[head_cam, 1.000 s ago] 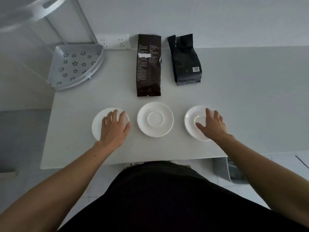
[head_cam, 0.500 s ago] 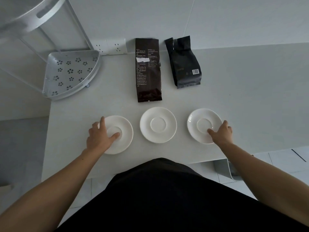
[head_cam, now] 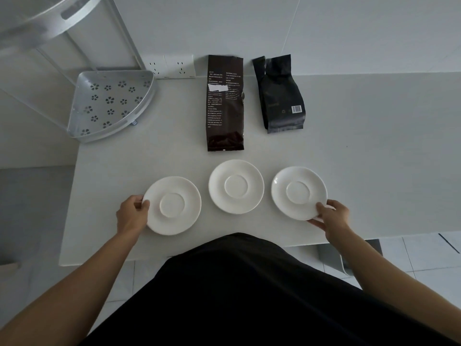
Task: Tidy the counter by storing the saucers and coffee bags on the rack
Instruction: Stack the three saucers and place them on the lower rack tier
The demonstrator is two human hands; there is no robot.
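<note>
Three white saucers lie in a row on the white counter (head_cam: 374, 158). My left hand (head_cam: 131, 216) pinches the left rim of the left saucer (head_cam: 172, 205). My right hand (head_cam: 333, 216) grips the near right rim of the right saucer (head_cam: 298, 193). Between them the middle saucer (head_cam: 236, 186) lies untouched. Behind the saucers, a tall brown coffee bag (head_cam: 225, 103) and a shorter black coffee bag (head_cam: 280, 94) lie flat. The grey corner rack (head_cam: 109, 103) stands at the counter's back left, its perforated lower shelf bare.
The rack's upper shelf (head_cam: 37, 18) juts out at top left on thin posts. A white wall socket (head_cam: 174, 66) sits behind the rack and the brown bag. The counter's near edge runs just in front of my body; tiled floor shows below.
Both hands slid from on top of the outer saucers to their outer rims and closed on them. The camera view shifted slightly.
</note>
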